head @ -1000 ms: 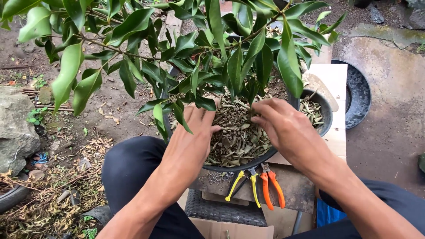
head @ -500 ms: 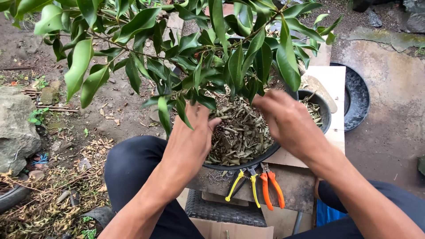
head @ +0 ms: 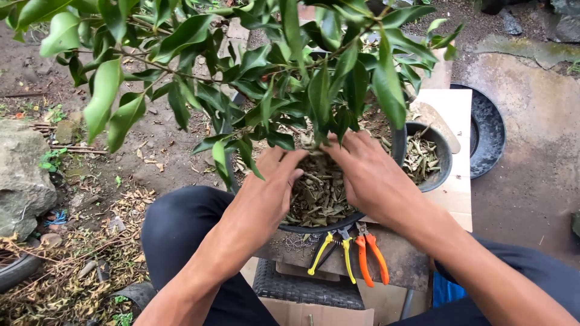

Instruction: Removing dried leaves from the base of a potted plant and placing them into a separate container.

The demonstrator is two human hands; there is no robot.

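Note:
A small tree with glossy green leaves [head: 272,78] grows in a black pot [head: 314,229]. The pot's surface is covered with dried brown leaves [head: 317,199]. My left hand [head: 266,193] lies flat on these dried leaves at the pot's left side, its fingers stretched toward the stem. My right hand [head: 368,175] rests on them from the right, fingers extended and nearly meeting the left hand at the base of the tree. Foliage hides the fingertips and the stem. Neither hand visibly holds anything.
Yellow-handled pliers [head: 332,250] and orange-handled pruners [head: 371,256] lie on the board just in front of the pot. A smaller black bowl [head: 446,172] of dried leaves sits to the right, with a black tray [head: 489,130] beyond it. A grey rock [head: 21,181] lies at the left.
Both hands have moved inward over the dried leaves toward the stem. The right hand slid left off the pot's right side, uncovering the smaller bowl's leaves.

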